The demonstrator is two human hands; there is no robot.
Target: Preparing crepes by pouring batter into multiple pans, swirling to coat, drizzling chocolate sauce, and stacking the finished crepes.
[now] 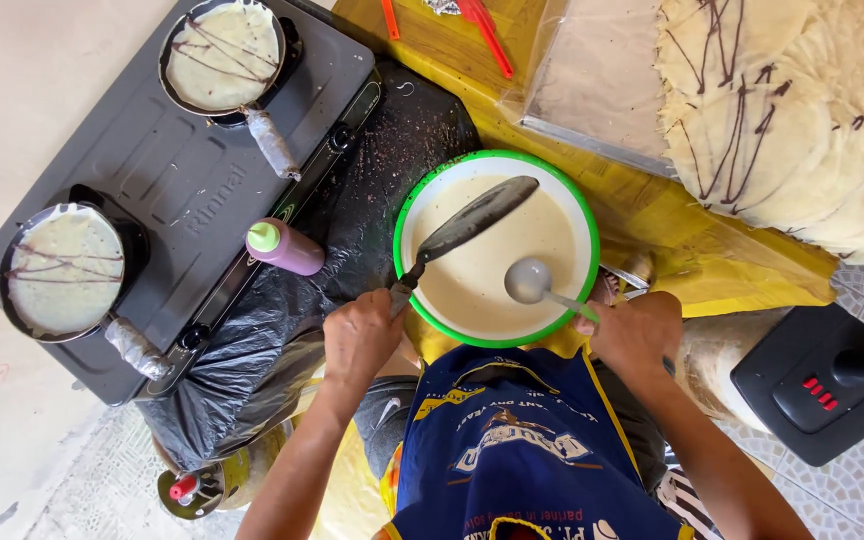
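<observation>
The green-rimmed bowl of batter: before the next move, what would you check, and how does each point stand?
1. Pale batter fills the green-rimmed round bowl: ok.
2. Left hand has a grip on the dark flat pan tilted over the bowl: ok.
3. Right hand holds the metal ladle, its cup in the batter: ok.
4. Both small round pans on the grey stove, far and near, already hold crepes drizzled with chocolate: not ok, no free burner.
5. Burners lit: cannot tell.
</observation>
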